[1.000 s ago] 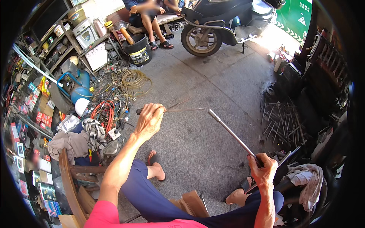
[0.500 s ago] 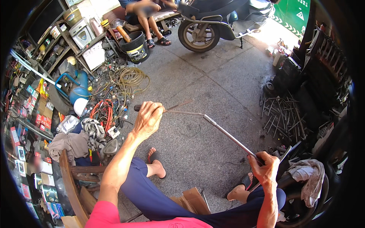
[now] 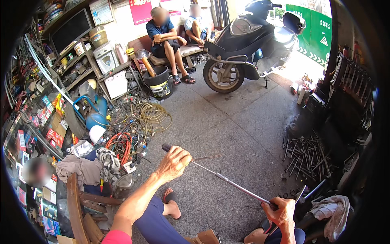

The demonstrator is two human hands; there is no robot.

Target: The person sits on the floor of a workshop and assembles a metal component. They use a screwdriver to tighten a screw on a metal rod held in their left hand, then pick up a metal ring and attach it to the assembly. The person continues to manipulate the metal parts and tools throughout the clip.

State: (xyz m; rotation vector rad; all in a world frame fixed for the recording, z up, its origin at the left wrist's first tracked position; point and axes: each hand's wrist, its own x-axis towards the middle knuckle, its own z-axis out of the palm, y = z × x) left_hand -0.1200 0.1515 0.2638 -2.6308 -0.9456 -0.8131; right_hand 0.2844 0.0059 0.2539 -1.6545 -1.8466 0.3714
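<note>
My left hand (image 3: 174, 164) is closed around a tool with a dark handle (image 3: 166, 147) and a thin metal shaft (image 3: 204, 168); its exact kind is unclear. Thin brownish rods (image 3: 208, 157) also stick out from that fist. My right hand (image 3: 280, 212) grips a slim silvery metal tube (image 3: 243, 188) near its lower end. The tube's collared far end meets the tip of the thin shaft, so the two form a nearly straight line above the floor. Whether the shaft enters the tube is too small to tell. Another metal rod (image 3: 300, 194) shows beside my right hand, partly hidden.
Metal rods (image 3: 307, 156) lie heaped at right, near a crumpled cloth (image 3: 334, 215). Coiled hose (image 3: 151, 117), red cables (image 3: 121, 145) and a wooden chair (image 3: 74, 207) are on the left. Beyond stand a bucket (image 3: 159, 83) and a scooter (image 3: 243, 53); two people sit on a bench (image 3: 142, 45).
The view has tilted upward, showing more of the seated people and scooter. The thin shaft and the tube, angled against each other before, now lie almost in line.
</note>
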